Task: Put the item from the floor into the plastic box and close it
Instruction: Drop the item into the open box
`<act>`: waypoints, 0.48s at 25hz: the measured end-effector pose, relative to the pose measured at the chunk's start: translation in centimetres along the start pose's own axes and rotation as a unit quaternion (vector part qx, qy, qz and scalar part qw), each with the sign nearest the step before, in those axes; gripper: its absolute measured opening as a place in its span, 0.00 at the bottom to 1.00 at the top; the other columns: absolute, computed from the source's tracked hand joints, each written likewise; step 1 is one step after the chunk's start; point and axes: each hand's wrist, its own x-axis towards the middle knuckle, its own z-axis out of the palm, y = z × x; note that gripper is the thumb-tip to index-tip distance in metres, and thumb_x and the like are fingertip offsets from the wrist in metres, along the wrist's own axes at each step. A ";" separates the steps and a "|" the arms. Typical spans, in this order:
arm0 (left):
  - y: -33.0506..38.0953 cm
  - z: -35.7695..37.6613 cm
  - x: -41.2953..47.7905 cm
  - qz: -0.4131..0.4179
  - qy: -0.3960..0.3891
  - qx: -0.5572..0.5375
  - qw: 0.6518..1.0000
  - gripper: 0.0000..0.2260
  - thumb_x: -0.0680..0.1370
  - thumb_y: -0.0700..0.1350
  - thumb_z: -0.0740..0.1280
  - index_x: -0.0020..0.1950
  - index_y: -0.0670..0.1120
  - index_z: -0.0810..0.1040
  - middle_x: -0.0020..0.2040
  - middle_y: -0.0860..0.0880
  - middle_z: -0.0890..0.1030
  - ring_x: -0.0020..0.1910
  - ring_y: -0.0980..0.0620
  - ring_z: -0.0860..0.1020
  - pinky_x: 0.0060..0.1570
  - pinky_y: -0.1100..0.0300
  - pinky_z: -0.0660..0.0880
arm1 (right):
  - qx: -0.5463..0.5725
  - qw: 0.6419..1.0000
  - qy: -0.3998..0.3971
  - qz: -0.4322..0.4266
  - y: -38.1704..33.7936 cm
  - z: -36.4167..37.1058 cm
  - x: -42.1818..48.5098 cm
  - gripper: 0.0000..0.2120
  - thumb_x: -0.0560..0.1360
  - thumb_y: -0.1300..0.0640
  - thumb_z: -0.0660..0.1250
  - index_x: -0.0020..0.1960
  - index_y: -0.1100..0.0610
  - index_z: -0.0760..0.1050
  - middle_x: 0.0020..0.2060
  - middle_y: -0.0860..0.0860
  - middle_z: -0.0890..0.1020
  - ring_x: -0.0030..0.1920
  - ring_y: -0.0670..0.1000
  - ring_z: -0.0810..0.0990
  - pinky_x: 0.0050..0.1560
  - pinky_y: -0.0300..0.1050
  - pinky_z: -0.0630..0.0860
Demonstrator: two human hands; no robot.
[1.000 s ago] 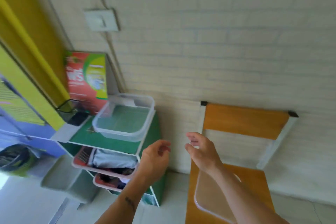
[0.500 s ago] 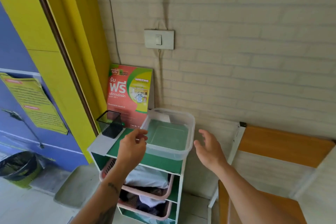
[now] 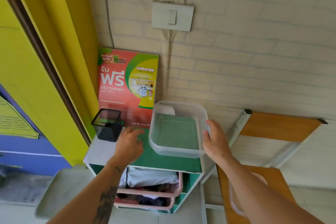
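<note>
**Both hands at the open plastic box on the shelf top**

At the centre of the frame, a clear plastic box point(image 3: 177, 129) sits uncovered on the green top of a small shelf unit point(image 3: 163, 162), close against the pale brick wall point(image 3: 254, 51). Something small and white lies in its far corner (too dim through the plastic to identify).

The right hand point(image 3: 215, 141) is at the box's right wall, thumb over the rim and fingers spread along the outside; it touches the box, though whether it truly grips cannot be told. The left hand point(image 3: 130, 144) lies palm down on the green top just left of the box, fingers loosely extended toward a small pale thing point(image 3: 139, 140) beside its knuckles. Whether that thing is held, or is the task's item, cannot be told.

A black mesh cup point(image 3: 107, 125) stands at the left of the shelf top, and a red and green poster point(image 3: 127, 85) leans on the wall behind it. A light switch point(image 3: 172, 16) sits on the wall above. Below the top, pink baskets point(image 3: 174, 190) hold bundled cloth. At the lower right of the frame stands a wooden chair point(image 3: 280, 126).
</note>
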 end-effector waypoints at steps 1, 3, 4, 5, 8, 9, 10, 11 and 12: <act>-0.4 0.4 0.2 0.012 -0.010 0.025 1.000 0.20 0.71 0.38 0.68 0.62 0.49 0.81 0.58 0.44 0.78 0.57 0.40 0.74 0.61 0.47 0.74 | -0.008 1.000 -0.003 0.006 0.1 0.5 0.1 0.20 0.82 0.59 0.56 0.73 0.56 0.64 0.73 0.53 0.67 0.72 0.52 0.65 0.72 0.48 0.62; -0.6 1.0 0.1 0.035 -0.016 0.062 0.997 0.18 0.71 0.39 0.67 0.60 0.50 0.81 0.53 0.45 0.78 0.52 0.41 0.74 0.55 0.46 0.75 | -0.015 1.000 -0.013 0.014 0.1 1.2 0.1 0.21 0.82 0.59 0.54 0.75 0.56 0.62 0.77 0.52 0.61 0.77 0.51 0.59 0.75 0.47 0.57; -0.7 1.2 0.0 0.045 -0.008 0.071 0.996 0.17 0.72 0.39 0.66 0.59 0.50 0.81 0.51 0.45 0.78 0.50 0.42 0.74 0.52 0.48 0.75 | -0.019 1.000 -0.016 0.015 0.0 1.4 0.2 0.22 0.82 0.59 0.54 0.76 0.56 0.61 0.79 0.51 0.58 0.78 0.51 0.56 0.75 0.45 0.54; -0.7 1.3 -0.1 0.055 0.002 0.077 0.996 0.16 0.73 0.38 0.65 0.57 0.49 0.82 0.50 0.45 0.78 0.49 0.42 0.73 0.49 0.49 0.75 | -0.026 0.999 -0.017 0.017 -0.2 1.6 0.3 0.22 0.83 0.59 0.54 0.76 0.56 0.60 0.79 0.51 0.56 0.78 0.50 0.54 0.74 0.44 0.53; -1.0 1.8 -0.3 0.077 0.017 0.081 0.994 0.14 0.74 0.37 0.64 0.56 0.48 0.81 0.49 0.46 0.78 0.47 0.44 0.73 0.46 0.50 0.75 | -0.058 0.998 -0.028 0.025 -0.6 1.9 0.3 0.24 0.83 0.60 0.53 0.78 0.56 0.57 0.80 0.48 0.50 0.79 0.49 0.52 0.73 0.42 0.53; -1.2 2.0 -0.2 0.082 0.019 0.080 0.993 0.13 0.74 0.37 0.64 0.56 0.47 0.81 0.48 0.45 0.78 0.46 0.44 0.73 0.46 0.50 0.75 | -0.069 0.997 -0.033 0.028 -0.7 2.0 0.3 0.24 0.83 0.60 0.53 0.78 0.57 0.57 0.80 0.47 0.49 0.78 0.50 0.53 0.72 0.42 0.55; -1.3 2.1 0.0 0.082 0.021 0.076 0.993 0.12 0.74 0.36 0.64 0.55 0.46 0.81 0.48 0.45 0.78 0.46 0.44 0.73 0.46 0.50 0.76 | -0.078 0.996 -0.037 0.029 -0.9 1.9 0.2 0.24 0.83 0.61 0.53 0.78 0.57 0.56 0.80 0.47 0.47 0.78 0.50 0.54 0.72 0.42 0.57; -1.4 2.2 0.2 0.078 0.022 0.063 0.995 0.11 0.74 0.36 0.64 0.53 0.45 0.82 0.47 0.45 0.78 0.45 0.44 0.74 0.45 0.50 0.76 | -0.085 0.995 -0.039 0.028 -1.0 1.9 0.1 0.24 0.83 0.61 0.53 0.78 0.58 0.55 0.80 0.46 0.46 0.77 0.50 0.56 0.71 0.42 0.59; -1.3 2.2 0.4 0.069 0.020 0.042 0.997 0.11 0.74 0.35 0.65 0.52 0.44 0.82 0.46 0.45 0.78 0.45 0.43 0.75 0.46 0.49 0.77 | -0.091 0.995 -0.041 0.027 -1.1 1.9 0.1 0.25 0.83 0.61 0.53 0.78 0.58 0.55 0.80 0.46 0.45 0.77 0.51 0.58 0.70 0.42 0.61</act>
